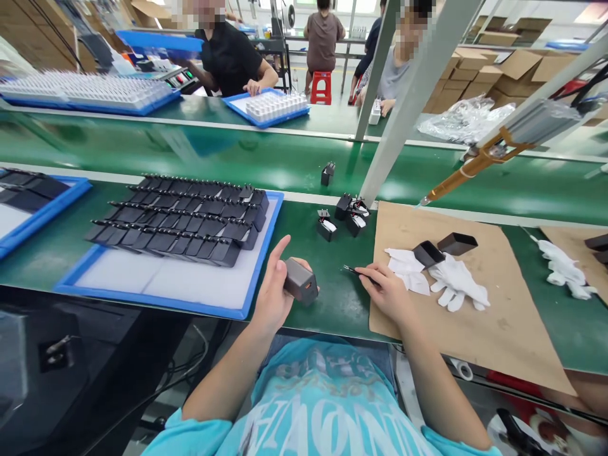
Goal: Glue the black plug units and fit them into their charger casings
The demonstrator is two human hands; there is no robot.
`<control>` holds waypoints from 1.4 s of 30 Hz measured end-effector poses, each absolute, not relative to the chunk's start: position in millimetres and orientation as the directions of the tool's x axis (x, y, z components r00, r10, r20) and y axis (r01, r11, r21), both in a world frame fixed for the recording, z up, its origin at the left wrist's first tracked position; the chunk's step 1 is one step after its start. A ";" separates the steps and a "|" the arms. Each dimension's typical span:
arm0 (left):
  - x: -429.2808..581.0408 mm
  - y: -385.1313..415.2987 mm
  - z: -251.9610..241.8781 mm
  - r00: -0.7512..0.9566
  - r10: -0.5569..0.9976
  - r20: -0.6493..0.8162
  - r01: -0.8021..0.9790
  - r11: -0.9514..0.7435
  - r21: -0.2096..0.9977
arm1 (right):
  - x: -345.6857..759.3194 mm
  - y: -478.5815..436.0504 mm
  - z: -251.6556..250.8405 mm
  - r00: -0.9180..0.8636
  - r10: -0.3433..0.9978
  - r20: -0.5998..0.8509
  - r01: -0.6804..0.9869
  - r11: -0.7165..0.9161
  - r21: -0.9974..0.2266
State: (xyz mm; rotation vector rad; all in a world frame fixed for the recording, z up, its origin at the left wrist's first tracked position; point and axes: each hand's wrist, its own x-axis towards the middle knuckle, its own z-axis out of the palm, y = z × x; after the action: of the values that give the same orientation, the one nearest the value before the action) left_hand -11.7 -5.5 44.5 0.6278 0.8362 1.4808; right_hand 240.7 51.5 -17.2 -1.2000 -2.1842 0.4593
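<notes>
My left hand is closed round a black charger, whose face with a small orange port points toward me; the index finger sticks out. In my right hand is a pair of dark tweezers, its tips pointing left over the green bench. Beyond my hands stand several black chargers with pins up, among them an open one with white parts and wires showing inside. On the left, a blue-rimmed tray carries rows of black chargers, pins upward.
Brown cardboard lies at right with white gloves and two hollow black housings. An orange-brown tool hangs above it. A metal post rises behind. One charger sits on the green belt. Co-workers sit opposite.
</notes>
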 end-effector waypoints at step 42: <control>-170.1 -63.6 -19.2 -0.363 0.773 0.521 0.735 -0.106 0.670 | -19.0 317.1 81.8 -0.450 0.893 0.029 0.866 0.444 -0.229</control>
State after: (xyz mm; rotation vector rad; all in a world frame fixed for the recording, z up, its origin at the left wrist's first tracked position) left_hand -170.1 -63.6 -19.2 1.7500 2.0736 1.5042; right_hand -19.0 317.1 81.8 -1.5604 -2.5429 0.2716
